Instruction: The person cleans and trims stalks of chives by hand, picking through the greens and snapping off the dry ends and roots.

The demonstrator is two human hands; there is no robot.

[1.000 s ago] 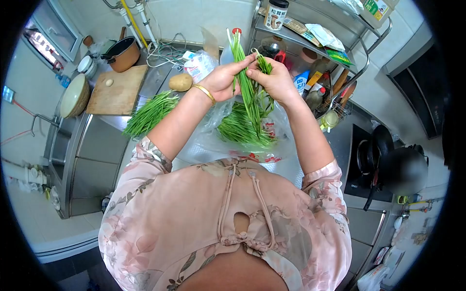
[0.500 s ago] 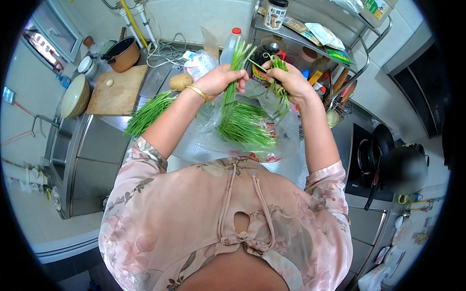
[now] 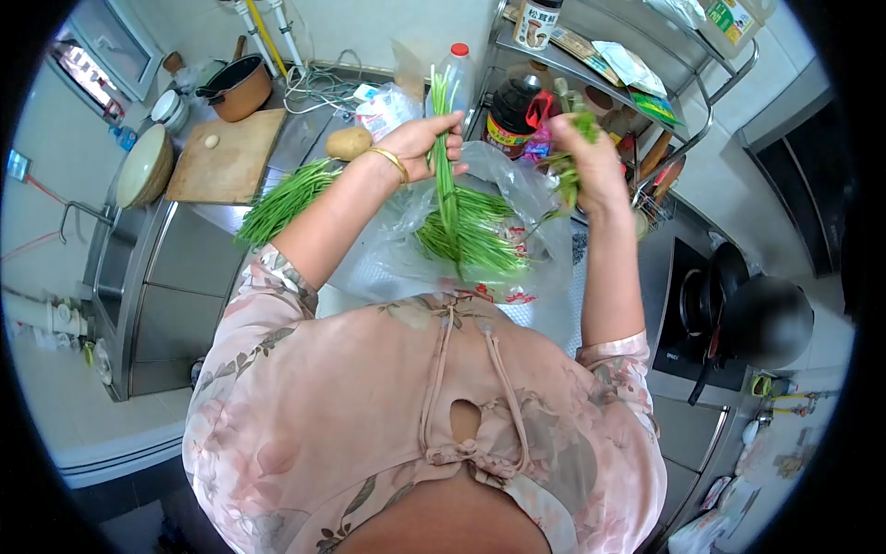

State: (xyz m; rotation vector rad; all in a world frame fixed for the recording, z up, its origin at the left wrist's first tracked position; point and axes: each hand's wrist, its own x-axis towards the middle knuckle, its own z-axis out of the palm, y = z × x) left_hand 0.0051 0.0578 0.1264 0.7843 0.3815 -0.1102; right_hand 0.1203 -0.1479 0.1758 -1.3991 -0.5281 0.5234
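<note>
Before my chest, my left hand [image 3: 425, 148] is closed around an upright bunch of garlic scapes [image 3: 448, 208], long thin green stems with pale ends on top. My right hand [image 3: 595, 171], smeared by motion, grips wilted green scape ends [image 3: 565, 180] that stick out above and below the fingers. Between and beneath the hands lies a pile of green stems [image 3: 480, 240] in an opened clear plastic bag [image 3: 544, 254] with red print. Another heap of green stems [image 3: 288, 198] rests on the counter, left of my left forearm. A potato [image 3: 350, 143] sits beside my left wrist.
A cutting board [image 3: 226, 166] with a small pale round item, an orange pot [image 3: 242, 92] and a large bowl [image 3: 145, 175] stand on the left. A wire shelf [image 3: 591, 65] with jars and packets rises behind my right hand. Black pans [image 3: 729, 268] sit on the stove at right.
My right hand has moved right, away from my left, carrying the wilted ends. The bunch in my left hand now hangs apart from it, more upright.
</note>
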